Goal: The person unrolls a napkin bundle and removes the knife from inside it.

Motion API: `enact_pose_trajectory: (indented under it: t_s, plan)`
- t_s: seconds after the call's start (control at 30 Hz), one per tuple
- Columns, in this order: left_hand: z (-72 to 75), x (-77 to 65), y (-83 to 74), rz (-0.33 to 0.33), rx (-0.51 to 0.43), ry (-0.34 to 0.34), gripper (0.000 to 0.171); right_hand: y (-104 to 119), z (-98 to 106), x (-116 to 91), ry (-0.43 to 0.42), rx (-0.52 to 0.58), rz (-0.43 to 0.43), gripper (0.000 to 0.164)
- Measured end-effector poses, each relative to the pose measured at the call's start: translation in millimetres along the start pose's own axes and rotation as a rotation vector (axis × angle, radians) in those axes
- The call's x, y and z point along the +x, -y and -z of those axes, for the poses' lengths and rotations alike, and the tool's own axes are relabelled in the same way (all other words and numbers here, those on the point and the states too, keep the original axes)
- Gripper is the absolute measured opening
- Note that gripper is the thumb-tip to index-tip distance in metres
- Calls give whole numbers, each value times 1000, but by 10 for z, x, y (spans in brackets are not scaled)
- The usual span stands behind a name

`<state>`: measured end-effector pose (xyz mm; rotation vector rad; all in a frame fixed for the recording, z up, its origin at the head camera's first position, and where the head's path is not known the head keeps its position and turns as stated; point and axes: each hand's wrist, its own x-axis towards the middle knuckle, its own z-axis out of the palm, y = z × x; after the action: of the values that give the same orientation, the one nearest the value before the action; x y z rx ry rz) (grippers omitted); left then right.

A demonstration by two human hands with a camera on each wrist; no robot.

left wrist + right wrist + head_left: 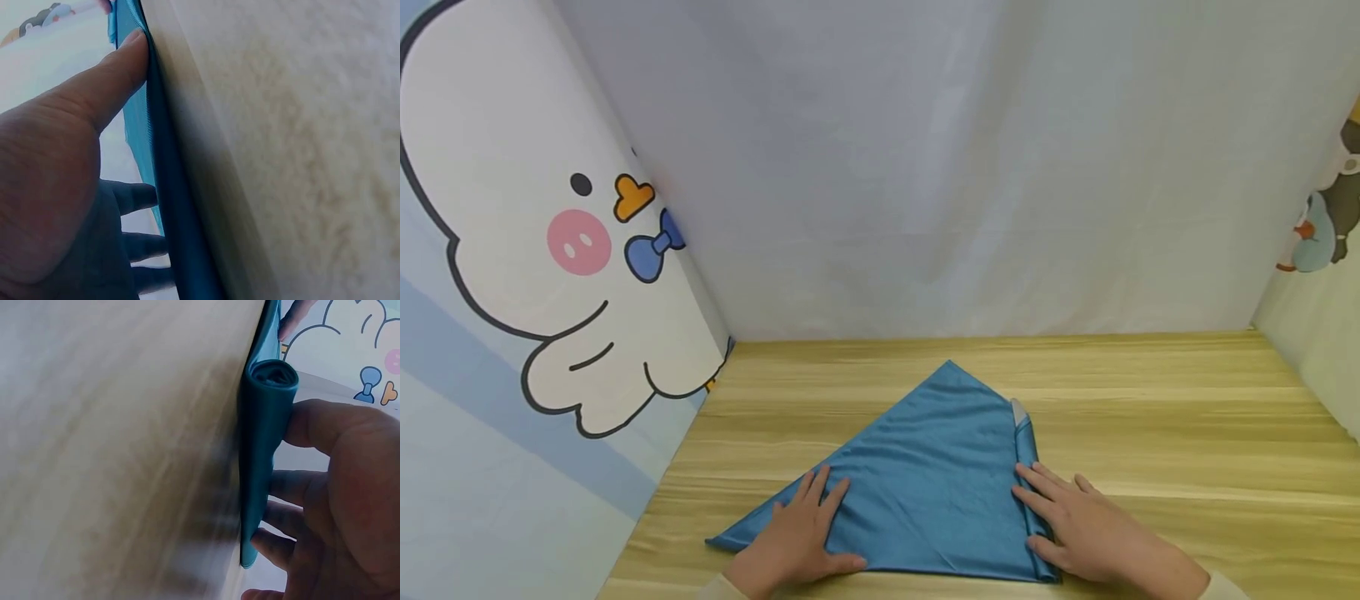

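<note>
A blue satin cloth (932,475) lies folded on the wood-grain table, its peak pointing away and a long corner reaching left. Its right edge is wound into a tight roll (265,437), whose spiral end shows in the right wrist view. My left hand (801,529) rests on the cloth's left part with fingers spread and the thumb near the front edge. My right hand (1086,521) lays its fingertips on top of the roll at the right side. In the left wrist view the left thumb (119,75) touches the cloth's edge.
The wood-grain tabletop (1187,417) stretches right of and behind the cloth. A pale curtain (955,183) hangs along the back edge. At the left stands a panel with a cartoon duck (512,167); another printed panel (1311,333) borders the right.
</note>
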<state>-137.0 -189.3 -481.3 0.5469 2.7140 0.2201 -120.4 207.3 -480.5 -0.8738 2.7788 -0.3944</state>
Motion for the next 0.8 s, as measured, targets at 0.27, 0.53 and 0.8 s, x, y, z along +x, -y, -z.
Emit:
enact_pose_trajectory:
  t_s: [0.27,0.53,0.8]
  plan:
    - [0,9,17,10,22,-8,106,12,5,5,12,25,12,65]
    - [-15,35,4,-29,42,-58,102,179,26,40,-30,-19,117,70]
    - [-22,40,-1,-5,51,-21,103,169,8,43,26,-17,132,77]
